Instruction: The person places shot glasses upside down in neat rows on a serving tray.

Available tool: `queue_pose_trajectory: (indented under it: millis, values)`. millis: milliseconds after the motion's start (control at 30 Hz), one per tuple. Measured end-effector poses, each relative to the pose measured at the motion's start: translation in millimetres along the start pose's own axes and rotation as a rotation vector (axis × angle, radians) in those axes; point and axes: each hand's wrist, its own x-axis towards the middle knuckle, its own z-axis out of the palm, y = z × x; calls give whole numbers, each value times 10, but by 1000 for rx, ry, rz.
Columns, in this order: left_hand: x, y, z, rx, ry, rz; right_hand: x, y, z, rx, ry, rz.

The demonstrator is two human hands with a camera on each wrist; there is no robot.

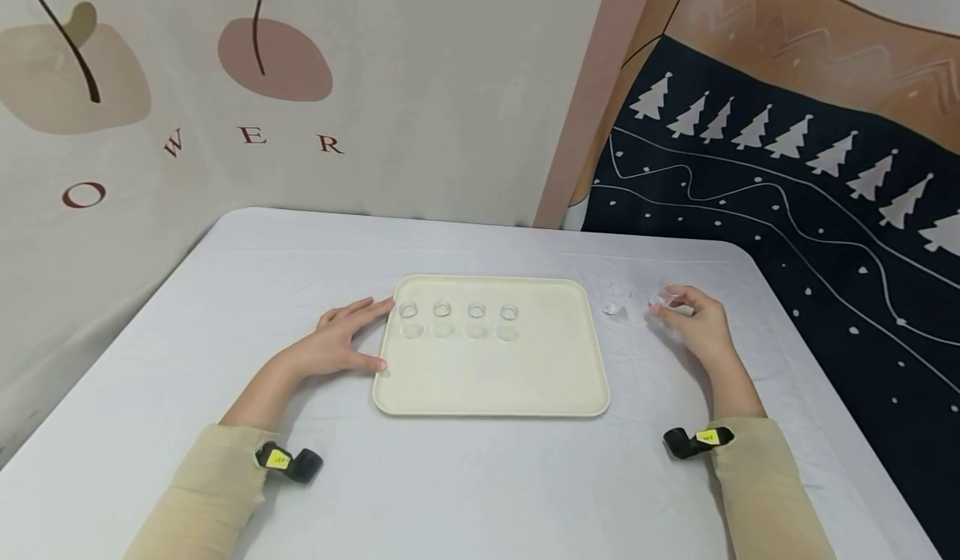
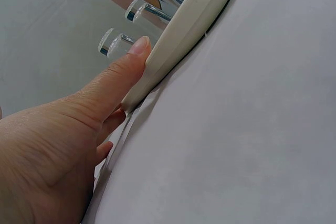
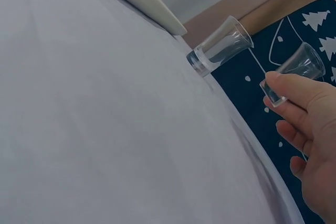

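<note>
My right hand [image 1: 701, 327] pinches a clear shot glass [image 3: 302, 66] near its thick base, between thumb and fingers. The glass has its flared mouth up and appears raised off the table. To its left a second shot glass [image 3: 220, 45] stands upright on the cloth. My left hand [image 1: 330, 347] touches the left edge of a cream tray [image 1: 487, 385], fingers and thumb spread apart. In the left wrist view its thumb [image 2: 121, 72] lies against the tray's rim. Several shot glasses [image 1: 476, 318] stand upside down in a row on the tray, thick bases up.
A white cloth [image 1: 480, 485] covers the table. Behind it hangs a pale curtain [image 1: 450, 110] with flowers and letters. On the right is a dark blue cloth [image 1: 750, 202] with white trees. Each sleeve carries a black wrist camera [image 1: 303, 464].
</note>
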Motion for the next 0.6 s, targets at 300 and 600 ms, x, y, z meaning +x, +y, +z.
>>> queue_pose_trajectory:
  millis: [300,600]
  values:
    - [6,-8,9,4,1,4,-14,-144,-8,31,33,-8]
    - [-8,13,0,0,-3,0,-36,-353,12,55,38,-88]
